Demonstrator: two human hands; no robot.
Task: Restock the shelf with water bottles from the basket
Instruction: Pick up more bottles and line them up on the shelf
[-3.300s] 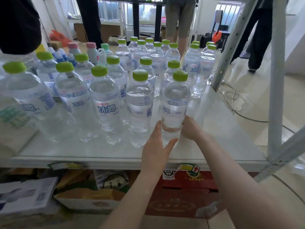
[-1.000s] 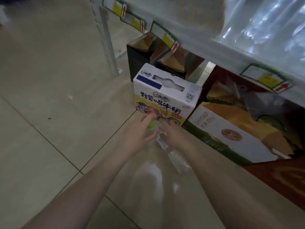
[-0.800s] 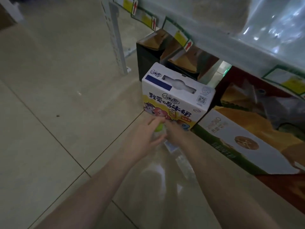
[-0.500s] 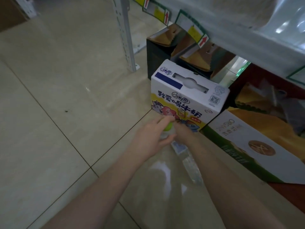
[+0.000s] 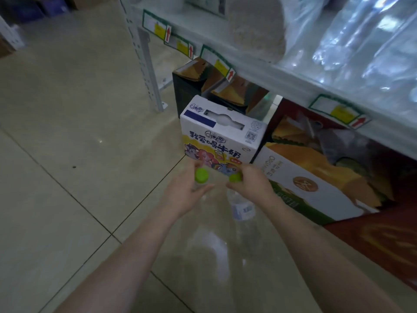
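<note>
Bottles [image 5: 241,206] now two, hands [image 5: 180,195] apart vs before.

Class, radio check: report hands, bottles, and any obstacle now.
Left hand and right hand each grip a green-capped bottle by the neck. Milk carton directly ahead. Shelf edge overhead.

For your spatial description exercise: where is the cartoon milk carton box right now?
In the head view, the milk carton box stands on the floor at centre, just beyond both hands, in front of the shelf's bottom level, with an open dark box behind and an orange-and-white box to its right.
</note>
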